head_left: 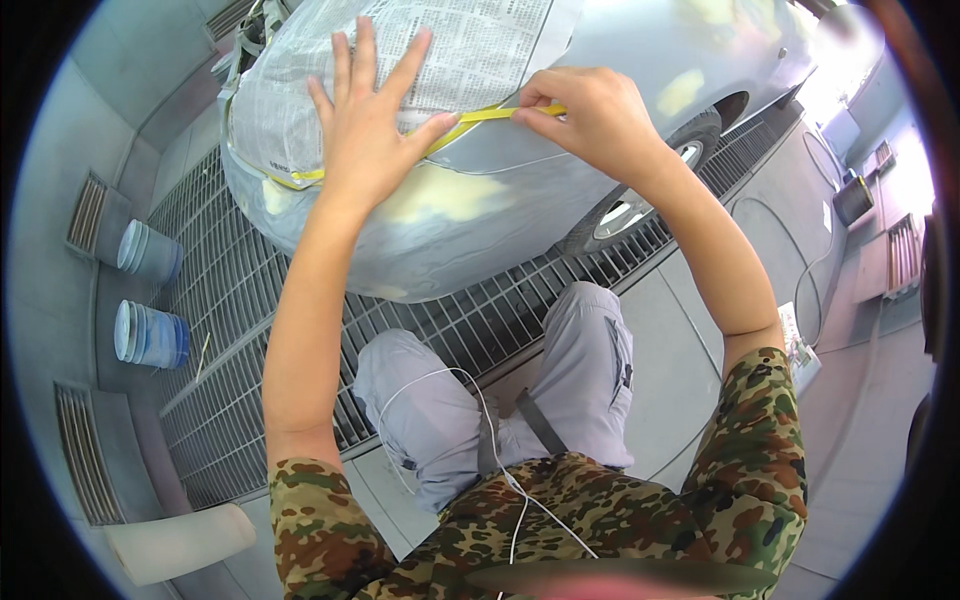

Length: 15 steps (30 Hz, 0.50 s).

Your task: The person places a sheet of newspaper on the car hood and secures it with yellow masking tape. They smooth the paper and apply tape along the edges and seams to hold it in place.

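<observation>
My left hand [375, 125] lies with fingers spread over newspaper [470, 55] that covers part of a grey car body [450, 240]. Its thumb presses near a strip of yellow masking tape [487, 115] running along the paper's lower edge. To the right, my right hand [590, 115] pinches the free end of that tape between thumb and fingers, holding it stretched just off the panel. Pale yellow filler patches [445, 192] show on the body below the tape. More tape crosses the paper's left end. The panel under my left palm is hidden.
Floor grating [235, 300] runs beneath the car. Two buckets, one upper [150, 250] and one lower [152, 335], stand at the left near wall vents [85, 450]. A pale roll [182, 542] lies lower left. A car wheel [620, 215] and a hose [800, 260] are at right.
</observation>
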Each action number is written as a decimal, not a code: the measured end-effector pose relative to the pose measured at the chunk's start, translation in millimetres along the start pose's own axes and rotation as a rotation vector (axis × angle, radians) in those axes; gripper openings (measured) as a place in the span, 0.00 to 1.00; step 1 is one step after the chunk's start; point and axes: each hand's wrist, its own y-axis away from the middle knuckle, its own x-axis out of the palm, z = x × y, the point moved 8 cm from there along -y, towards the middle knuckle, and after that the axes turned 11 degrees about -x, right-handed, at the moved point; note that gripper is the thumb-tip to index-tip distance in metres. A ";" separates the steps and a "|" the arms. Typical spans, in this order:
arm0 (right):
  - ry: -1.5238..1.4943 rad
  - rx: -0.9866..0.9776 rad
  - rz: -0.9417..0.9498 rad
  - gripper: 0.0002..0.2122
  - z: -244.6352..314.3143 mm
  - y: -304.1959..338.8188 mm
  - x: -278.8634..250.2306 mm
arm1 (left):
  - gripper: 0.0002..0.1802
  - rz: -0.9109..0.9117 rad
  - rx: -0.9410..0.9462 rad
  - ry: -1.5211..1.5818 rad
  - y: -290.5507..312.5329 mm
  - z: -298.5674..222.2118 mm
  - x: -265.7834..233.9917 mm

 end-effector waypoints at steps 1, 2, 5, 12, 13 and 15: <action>0.027 -0.019 -0.016 0.08 2.4 -0.2 -1.8 | 0.47 0.020 0.026 -0.027 -2.7 -4.3 3.4; 0.052 -0.034 -0.016 0.08 5.3 -0.2 -2.4 | 0.45 0.027 0.061 -0.050 -4.6 -8.8 5.4; 0.131 -0.079 -0.008 0.07 11.4 -3.2 -2.5 | 0.39 0.032 0.185 -0.115 -5.6 -20.1 7.1; 0.213 -0.078 0.058 0.06 4.4 -13.5 2.7 | 0.32 0.075 0.396 -0.272 -4.6 -33.6 10.1; 0.204 -0.073 0.069 0.06 2.9 -14.6 3.9 | 0.32 0.075 0.412 -0.290 -4.6 -35.6 10.6; 0.190 -0.055 0.086 0.06 -1.0 -17.2 5.9 | 0.30 0.076 0.444 -0.331 -5.0 -39.8 11.3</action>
